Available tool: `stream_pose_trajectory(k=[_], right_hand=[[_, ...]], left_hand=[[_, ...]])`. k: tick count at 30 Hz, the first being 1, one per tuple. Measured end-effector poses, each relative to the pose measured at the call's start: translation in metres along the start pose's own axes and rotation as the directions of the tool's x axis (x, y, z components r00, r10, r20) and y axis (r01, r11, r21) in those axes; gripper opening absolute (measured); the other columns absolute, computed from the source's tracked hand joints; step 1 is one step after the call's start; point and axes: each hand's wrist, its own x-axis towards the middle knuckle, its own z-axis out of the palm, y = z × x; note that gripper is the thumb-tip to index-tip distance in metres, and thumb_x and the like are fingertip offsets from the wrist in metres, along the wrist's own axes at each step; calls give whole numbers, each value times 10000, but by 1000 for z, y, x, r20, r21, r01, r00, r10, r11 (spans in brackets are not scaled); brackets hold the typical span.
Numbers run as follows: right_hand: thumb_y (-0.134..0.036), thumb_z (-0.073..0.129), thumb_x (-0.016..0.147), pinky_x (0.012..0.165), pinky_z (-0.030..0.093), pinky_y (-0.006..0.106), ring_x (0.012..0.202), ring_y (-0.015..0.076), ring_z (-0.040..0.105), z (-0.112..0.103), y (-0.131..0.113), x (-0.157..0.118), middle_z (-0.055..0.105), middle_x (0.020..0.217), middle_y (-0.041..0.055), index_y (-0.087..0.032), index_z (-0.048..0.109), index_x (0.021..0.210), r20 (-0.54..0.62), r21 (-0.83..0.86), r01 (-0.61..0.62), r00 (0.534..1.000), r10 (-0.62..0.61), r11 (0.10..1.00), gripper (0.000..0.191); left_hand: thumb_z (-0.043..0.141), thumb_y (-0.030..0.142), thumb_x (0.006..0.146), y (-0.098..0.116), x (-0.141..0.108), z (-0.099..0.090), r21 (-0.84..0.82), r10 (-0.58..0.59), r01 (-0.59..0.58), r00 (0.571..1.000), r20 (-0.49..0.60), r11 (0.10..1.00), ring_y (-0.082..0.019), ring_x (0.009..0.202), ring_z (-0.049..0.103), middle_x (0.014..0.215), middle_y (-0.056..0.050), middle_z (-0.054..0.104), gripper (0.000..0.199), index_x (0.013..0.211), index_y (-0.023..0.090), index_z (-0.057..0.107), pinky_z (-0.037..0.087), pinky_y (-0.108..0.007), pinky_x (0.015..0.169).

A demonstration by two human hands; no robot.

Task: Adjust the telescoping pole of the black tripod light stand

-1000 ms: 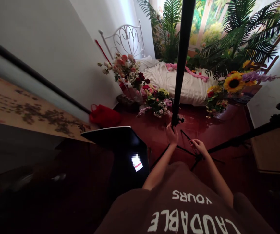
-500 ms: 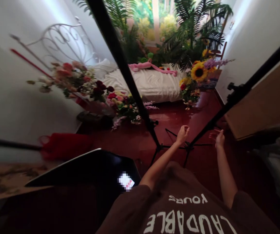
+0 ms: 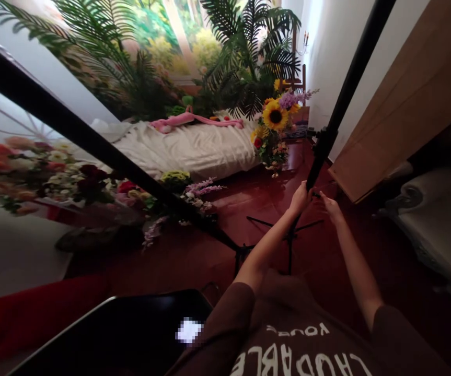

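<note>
A black stand pole (image 3: 337,112) rises at a slant on the right, with a clamp collar (image 3: 323,141) partway up. Wrapped around its lower part is my left hand (image 3: 300,199), closed on the pole. Just to the right, my right hand (image 3: 331,207) reaches in with its fingertips at a small black knob (image 3: 316,195) on the pole's side. Its fingers look pinched there, though the contact is small and dim. The stand's thin legs (image 3: 290,250) spread over the dark red floor below my hands.
A second black stand (image 3: 103,151) slants across the left. Behind it are a cream-draped bed (image 3: 205,151), flower bouquets (image 3: 80,177), sunflowers (image 3: 275,115) and palms (image 3: 244,57). A black panel (image 3: 111,334) stands at lower left, a brown board (image 3: 390,109) and sofa (image 3: 437,209) at right.
My left hand has closed around the right-hand stand's pole, and my right hand has moved in to its knob. My view has turned, shifting the room leftward.
</note>
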Motion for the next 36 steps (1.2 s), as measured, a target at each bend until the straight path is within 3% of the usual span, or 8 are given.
stream_pose_trajectory(k=[10,18,23,27,30,32,34,36], right_hand=[[-495,764,753,575,537,226,710,166,722,-5,-3,6,777,833,96,-163,725,822,88,20,63,994,-65,998,341],[-549,873,468,602,532,268,741,185,690,-9,5,13,749,833,50,-176,667,839,51,12,338,940,-338,941,565],[-475,831,530,658,542,308,711,188,686,-7,7,21,750,788,67,-172,693,733,6,-28,398,917,-398,917,390],[-349,703,674,762,571,357,821,209,708,-4,8,26,764,877,77,-183,697,650,-65,-88,464,880,-470,881,168],[-303,623,770,818,588,382,920,228,710,-4,-7,26,763,940,80,-182,719,689,-71,-168,536,830,-553,827,175],[-333,595,840,812,605,369,950,222,707,-1,-29,22,755,995,81,-184,745,852,-65,-175,614,773,-631,770,211],[-413,578,900,803,619,343,999,208,699,5,-59,16,721,1128,77,-223,702,1125,-51,-162,719,678,-734,676,320],[-496,563,925,860,613,344,1136,212,657,14,-92,6,628,1313,65,-292,520,1401,1,-173,832,535,-845,527,520]], left_hand=[[474,332,959,-7,2,5,64,21,-19,999,-33,998,-277,941,665,1037,-183,664,276,1161,145,468,499,-371,807],[506,304,939,-12,2,9,48,-8,11,999,-53,999,-260,906,669,981,-144,675,252,1150,170,476,509,-371,815],[518,335,939,-13,1,9,54,-11,14,998,-56,998,-277,932,666,1001,-170,673,284,1157,158,479,509,-391,828],[536,310,932,-14,0,8,62,-21,24,999,-40,998,-256,921,666,997,-154,677,291,1173,160,472,508,-371,829],[534,321,936,-13,0,7,69,-26,28,999,-27,997,-254,932,667,1002,-154,676,302,1179,153,471,508,-364,825],[521,339,943,-12,-1,6,80,-27,29,999,-18,996,-262,926,667,991,-159,675,317,1187,144,468,510,-369,813],[513,345,946,-11,-1,6,89,-24,25,1000,-10,996,-270,917,666,979,-163,675,324,1191,138,466,512,-378,806],[513,342,946,-10,-2,5,88,-21,22,1000,-8,996,-278,916,664,984,-172,671,323,1187,132,468,511,-388,803]])
